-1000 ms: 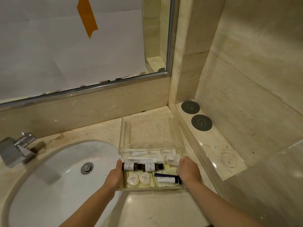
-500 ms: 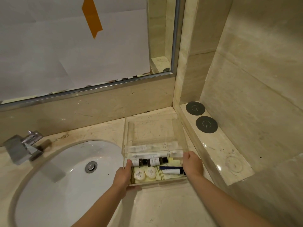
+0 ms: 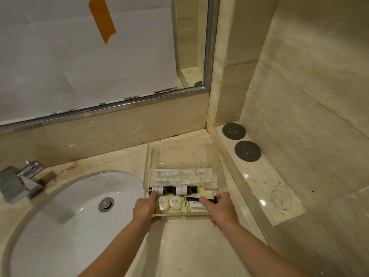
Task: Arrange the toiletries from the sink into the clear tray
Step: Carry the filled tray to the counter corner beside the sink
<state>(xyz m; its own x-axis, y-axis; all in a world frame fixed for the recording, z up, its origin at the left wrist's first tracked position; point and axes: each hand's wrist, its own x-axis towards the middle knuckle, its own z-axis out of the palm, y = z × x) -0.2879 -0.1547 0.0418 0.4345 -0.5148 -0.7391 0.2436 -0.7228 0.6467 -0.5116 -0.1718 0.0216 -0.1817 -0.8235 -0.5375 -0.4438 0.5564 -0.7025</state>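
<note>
A clear acrylic tray lies on the marble counter right of the sink, partly under a clear box. Inside it lie two dark bottles with white labels, two round wrapped soaps, a dark blue tube and white sachets. My left hand grips the tray's front left corner, forefinger on the left bottle. My right hand grips the front right corner, fingers over the blue tube.
The white sink basin with its drain lies to the left, the chrome tap at its rim. A raised marble ledge on the right carries two dark round coasters. A paper-covered mirror stands behind.
The tray has slid a little further back under the clear box. Both hands shifted from the tray's sides toward its front corners, fingers now reaching over the rim.
</note>
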